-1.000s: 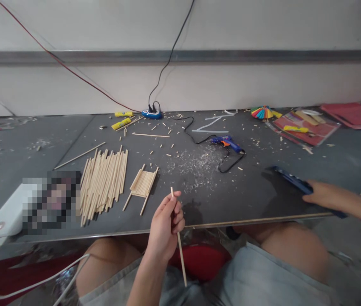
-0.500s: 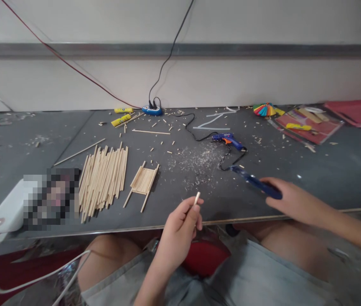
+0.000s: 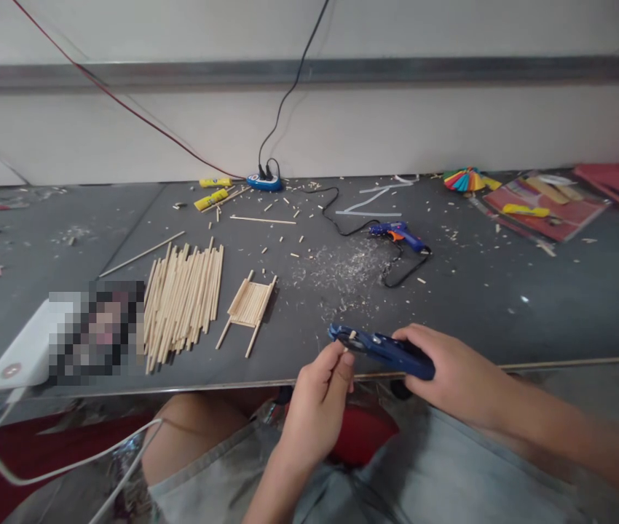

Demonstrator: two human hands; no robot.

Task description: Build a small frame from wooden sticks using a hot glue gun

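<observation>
As we sat at the dark table (image 3: 506, 306), our left hand (image 3: 317, 407) was pinched shut on a thin wooden stick (image 3: 350, 337), thumb and forefinger closed just below its tip. Only that short tip showed above the fingertips (image 3: 342, 362); the rest was hidden behind the hand. Our right hand (image 3: 451, 371) was wrapped tight around the handles of a blue cutter (image 3: 383, 348), whose front end met the stick's tip just over the table's near edge. Whether the blades touched the wood we could not tell. Further back lay a pile of sticks (image 3: 183, 306), a small stick frame (image 3: 249, 306) and a blue glue gun (image 3: 397, 234).
</observation>
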